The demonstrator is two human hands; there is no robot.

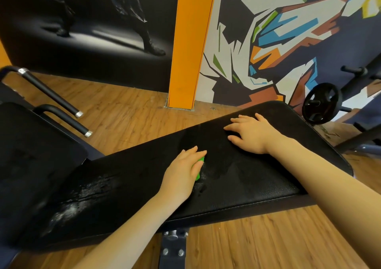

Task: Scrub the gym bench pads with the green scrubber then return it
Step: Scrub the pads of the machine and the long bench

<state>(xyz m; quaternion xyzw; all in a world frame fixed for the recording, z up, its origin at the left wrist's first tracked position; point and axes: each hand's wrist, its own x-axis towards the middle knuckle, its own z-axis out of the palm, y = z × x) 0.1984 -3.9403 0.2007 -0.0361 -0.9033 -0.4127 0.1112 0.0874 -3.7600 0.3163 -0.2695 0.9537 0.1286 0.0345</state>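
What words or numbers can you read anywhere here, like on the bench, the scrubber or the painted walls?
None: no text can be read in this view.
Bench pad: plain black, wet streaks, no label.
Green scrubber: mostly hidden under the left hand, no writing shows.
Colourful mural: shapes only, no letters.
Dark poster: a figure's legs, no words.
Weight plate: any marking is too small and dark to read.

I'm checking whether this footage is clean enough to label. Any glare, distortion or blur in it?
Head view: wide-angle bending curves the orange pillar and the bench pad; light glints off wet streaks at the pad's left end; the left hand over the green scrubber and the right hand look reasonably sharp.
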